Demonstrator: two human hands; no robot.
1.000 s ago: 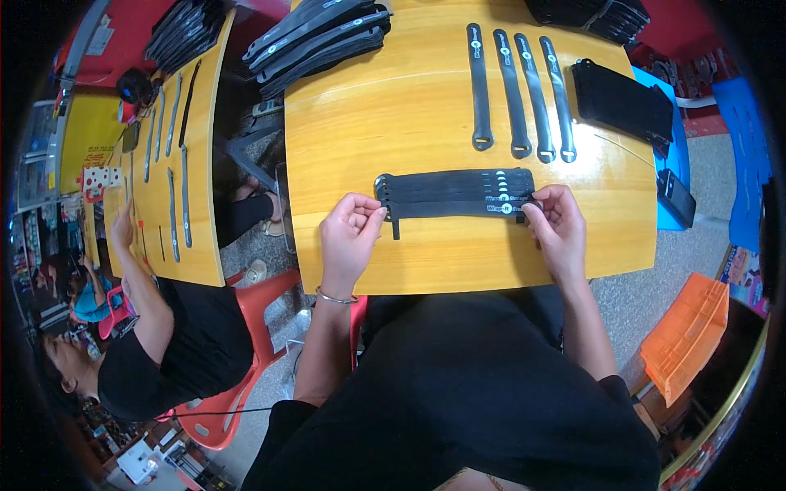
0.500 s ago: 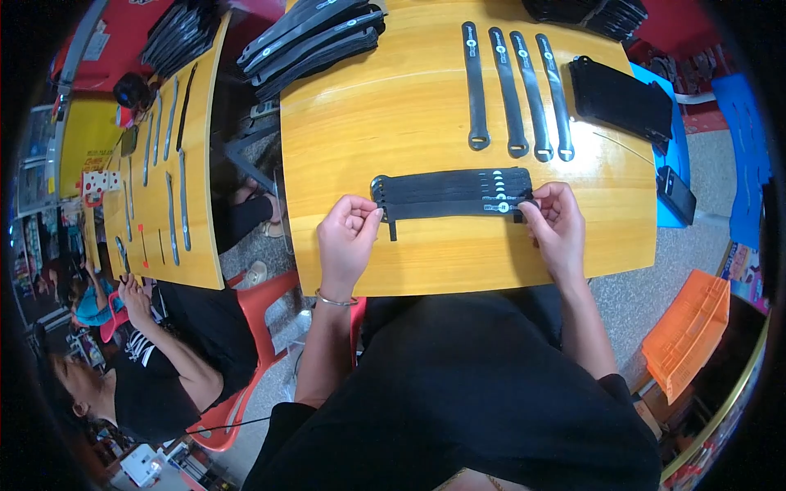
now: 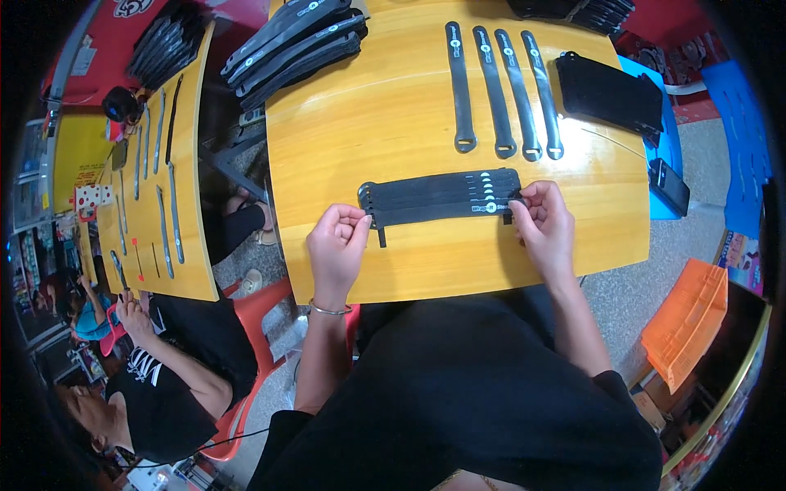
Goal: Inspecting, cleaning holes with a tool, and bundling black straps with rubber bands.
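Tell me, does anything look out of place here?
Nothing looks spilled or damaged. One mild oddity: a narrow black tab juts below the left end of the overlapping black straps, breaking their neat edge.

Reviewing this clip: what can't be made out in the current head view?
Head view:
Black strap stack: pinched corners, covered by the left hand and right hand.
Strap bundle at top right: far side, cut off by the upper edge.
Co-worker's hand: exact hold, too small to tell.
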